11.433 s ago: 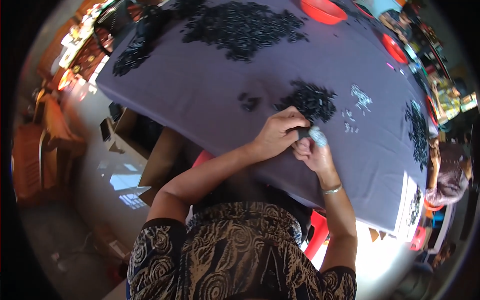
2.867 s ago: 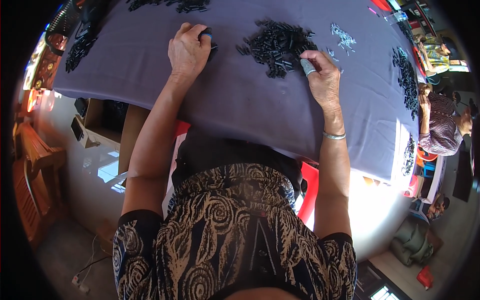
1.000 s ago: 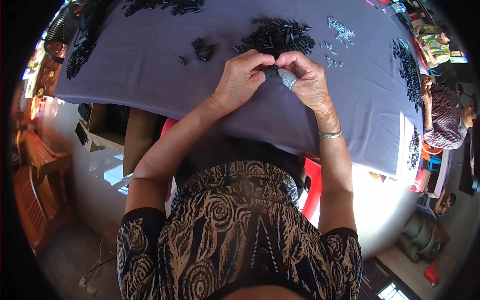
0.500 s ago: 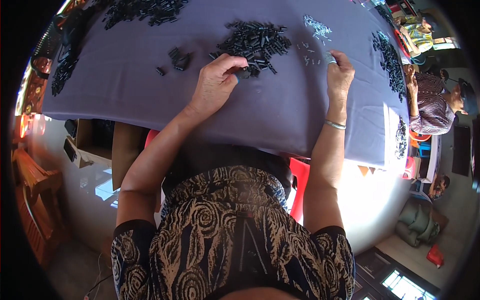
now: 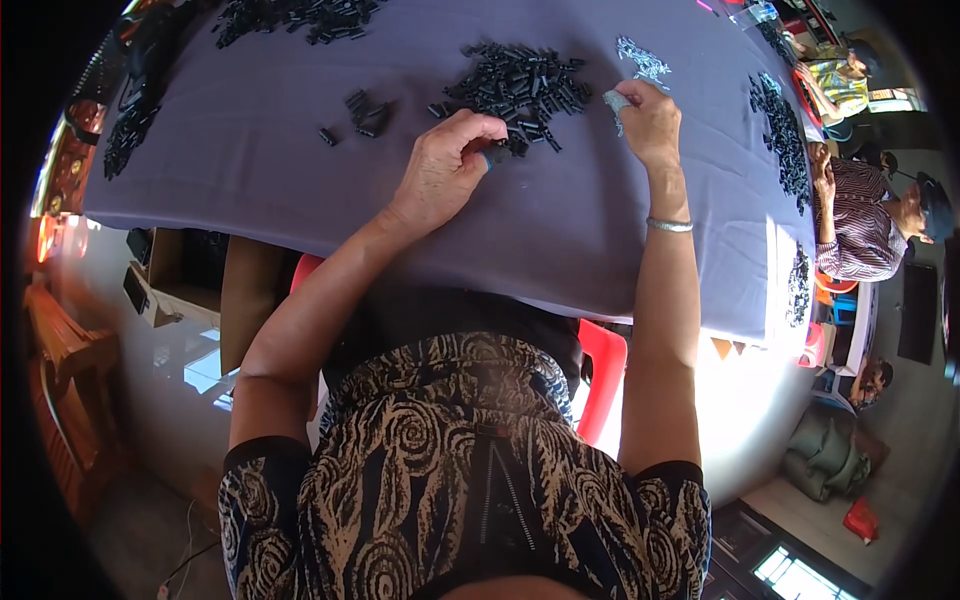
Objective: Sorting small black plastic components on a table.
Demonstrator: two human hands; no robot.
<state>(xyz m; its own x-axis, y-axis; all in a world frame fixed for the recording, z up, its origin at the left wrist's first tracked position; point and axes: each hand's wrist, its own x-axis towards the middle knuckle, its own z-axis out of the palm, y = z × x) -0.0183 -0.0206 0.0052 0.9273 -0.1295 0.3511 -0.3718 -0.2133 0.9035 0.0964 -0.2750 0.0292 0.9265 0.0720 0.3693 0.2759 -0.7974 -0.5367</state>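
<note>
My left hand [image 5: 445, 160] is closed in a pinch at the near edge of a pile of small black cylindrical parts [image 5: 525, 85]. A small dark piece [image 5: 500, 146] shows between its finger and its blue-tipped thumb. Farther right, my right hand [image 5: 652, 125] has its fingers curled together, a pale grey covering [image 5: 614, 102] on one digit. It hovers just on the near side of a small heap of silvery, pin-like pieces [image 5: 642, 60]. Whatever its fingertips hold is hidden.
A few loose black parts [image 5: 366, 112] lie left of the pile on the grey-purple tablecloth [image 5: 560, 230]. Another black heap [image 5: 295, 18] is at the far left; more black parts [image 5: 778, 130] line the right side, where co-workers [image 5: 870, 205] sit. A red chair [image 5: 602, 375] stands below the table.
My right hand has moved left and slightly away from me, toward the scattered silvery pieces. My left hand stays pinched by the black pile. The whole view has shifted slightly.
</note>
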